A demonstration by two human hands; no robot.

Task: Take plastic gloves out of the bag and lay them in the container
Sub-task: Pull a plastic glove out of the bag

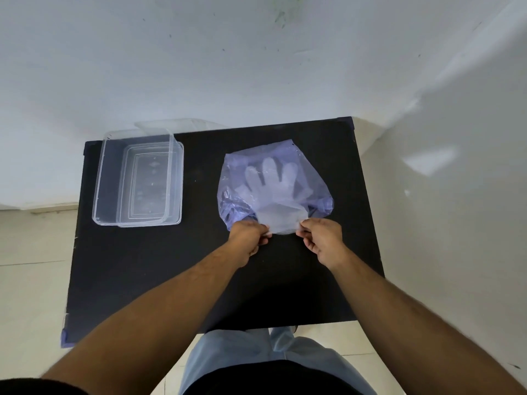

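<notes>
A thin purple plastic bag (310,172) lies flat on the right half of the black table (199,266). Through it I see clear plastic gloves (271,183), fingers pointing away from me; their cuff end sticks out of the bag's near opening. My left hand (248,238) pinches the left corner of that cuff, and my right hand (322,240) pinches the right corner. An empty clear rectangular container (111,178) stands at the table's far left, apart from the bag.
A clear lid (159,125) leans behind the container at the table's far edge. A white wall rises behind the table and to its right. Tiled floor shows on the left and near my legs.
</notes>
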